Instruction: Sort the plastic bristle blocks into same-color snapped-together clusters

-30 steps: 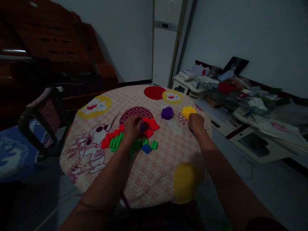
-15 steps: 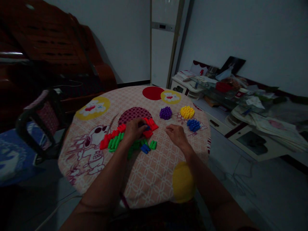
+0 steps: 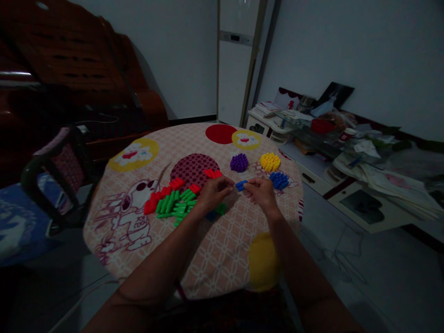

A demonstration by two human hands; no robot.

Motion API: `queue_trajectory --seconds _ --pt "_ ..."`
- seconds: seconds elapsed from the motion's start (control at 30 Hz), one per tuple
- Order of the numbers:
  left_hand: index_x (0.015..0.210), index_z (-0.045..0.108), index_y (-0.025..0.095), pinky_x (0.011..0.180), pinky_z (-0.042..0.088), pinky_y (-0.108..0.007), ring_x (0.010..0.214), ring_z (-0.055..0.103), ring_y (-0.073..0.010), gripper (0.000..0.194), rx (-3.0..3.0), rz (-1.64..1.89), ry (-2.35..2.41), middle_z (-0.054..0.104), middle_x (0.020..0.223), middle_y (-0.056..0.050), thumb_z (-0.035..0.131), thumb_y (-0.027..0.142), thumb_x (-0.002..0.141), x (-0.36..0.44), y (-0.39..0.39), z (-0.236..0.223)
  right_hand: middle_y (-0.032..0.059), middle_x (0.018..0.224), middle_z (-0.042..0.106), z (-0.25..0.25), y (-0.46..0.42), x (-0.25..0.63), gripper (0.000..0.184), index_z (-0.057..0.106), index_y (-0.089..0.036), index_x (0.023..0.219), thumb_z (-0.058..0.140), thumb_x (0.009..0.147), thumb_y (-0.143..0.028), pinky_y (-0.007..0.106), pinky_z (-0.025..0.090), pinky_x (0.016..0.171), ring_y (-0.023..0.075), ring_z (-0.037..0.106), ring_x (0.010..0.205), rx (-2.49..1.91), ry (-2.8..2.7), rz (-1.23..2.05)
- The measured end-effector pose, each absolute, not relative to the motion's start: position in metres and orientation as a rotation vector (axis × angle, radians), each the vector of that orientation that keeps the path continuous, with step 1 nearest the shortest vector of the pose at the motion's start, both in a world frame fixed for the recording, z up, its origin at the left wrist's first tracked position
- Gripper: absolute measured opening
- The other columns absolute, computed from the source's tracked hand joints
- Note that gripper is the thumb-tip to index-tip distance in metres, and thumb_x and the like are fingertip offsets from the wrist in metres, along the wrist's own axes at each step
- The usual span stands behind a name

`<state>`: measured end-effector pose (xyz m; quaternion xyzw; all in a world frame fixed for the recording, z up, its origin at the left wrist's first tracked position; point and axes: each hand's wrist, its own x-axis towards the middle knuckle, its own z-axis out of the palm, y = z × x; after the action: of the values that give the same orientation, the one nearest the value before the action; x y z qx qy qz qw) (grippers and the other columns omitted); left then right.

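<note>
A small blue plastic building piece (image 3: 240,185), made of short tubes side by side, is pinched between the thumb and fingers of my right hand (image 3: 262,193). Just left of it is my left hand (image 3: 214,194), its fingers bent and thumb slightly apart, with nothing visible between them. Green tube pieces (image 3: 169,203) lie left of that hand, bordered by red pieces (image 3: 153,202) of the same kind. Beyond my left hand rests another red piece (image 3: 212,174). Under my left wrist, a further blue piece is partly hidden beside a green one (image 3: 221,209).
Heaps of purple (image 3: 239,162), yellow (image 3: 270,162) and blue pieces (image 3: 279,181) sit at the right of the round cloth-covered table (image 3: 222,259). A chair (image 3: 52,185) stands at left. A cluttered low cabinet (image 3: 319,185) runs along the right wall.
My left hand has moved right and toward me from the red pieces. The blue piece it held is now in my right hand, and both hands are closer together.
</note>
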<state>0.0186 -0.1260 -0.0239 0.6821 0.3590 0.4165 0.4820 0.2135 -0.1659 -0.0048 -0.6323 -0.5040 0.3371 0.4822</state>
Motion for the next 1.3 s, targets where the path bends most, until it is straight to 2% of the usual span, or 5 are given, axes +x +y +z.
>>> queue_trajectory --seconds 0.23,0.5,0.73,1.03,1.3 --pt "0.094 0.069 0.016 0.073 0.053 -0.029 0.080 0.069 -0.0194 0.026 1.684 1.066 0.941 0.075 0.088 -0.007 0.066 0.038 0.080 0.008 -0.124 -0.017 0.0140 0.092 0.078 0.011 -0.157 0.269 0.020 0.077 -0.017 0.087 0.065 0.083 -0.032 0.032 0.051 0.076 0.0244 0.072 0.087 -2.232 -1.347 -0.094" --pt "0.089 0.073 0.017 0.062 0.049 -0.025 0.070 0.066 -0.0177 0.022 1.845 1.094 1.180 0.072 0.075 -0.003 0.066 0.032 0.075 -0.024 -0.109 -0.012 0.0197 0.104 0.075 -0.005 -0.152 0.276 0.028 0.075 -0.014 0.106 0.055 0.094 -0.030 0.034 0.050 0.080 0.0281 0.070 0.097 -2.446 -1.468 -0.308" --pt "0.087 0.080 0.026 0.060 0.045 -0.022 0.066 0.065 -0.0171 0.026 2.155 0.432 0.964 0.075 0.076 0.001 0.076 0.022 0.062 -0.052 -0.117 0.006 0.0195 0.106 0.074 -0.005 -0.158 0.273 0.027 0.072 -0.012 0.109 0.056 0.095 -0.029 0.034 0.046 0.079 0.0284 0.069 0.098 -2.412 -1.484 -0.316" --pt "0.067 0.076 0.027 0.065 0.043 -0.025 0.070 0.064 -0.0199 0.021 2.323 0.228 0.955 0.073 0.075 -0.001 0.077 0.009 0.055 -0.038 -0.133 0.009 0.0077 0.090 0.077 -0.008 -0.174 0.217 0.018 0.073 -0.020 0.092 0.060 0.094 -0.032 0.027 0.044 0.072 0.0200 0.070 0.083 -1.932 -1.763 0.157" --pt "0.081 0.072 0.018 0.062 0.039 -0.023 0.069 0.061 -0.0162 0.013 2.261 0.324 0.982 0.070 0.074 -0.001 0.067 0.028 0.074 -0.037 -0.125 0.012 0.0018 0.078 0.073 -0.019 -0.195 0.171 0.016 0.075 -0.019 0.087 0.065 0.087 -0.032 0.024 0.047 0.066 0.0150 0.067 0.071 -1.373 -1.675 0.851"
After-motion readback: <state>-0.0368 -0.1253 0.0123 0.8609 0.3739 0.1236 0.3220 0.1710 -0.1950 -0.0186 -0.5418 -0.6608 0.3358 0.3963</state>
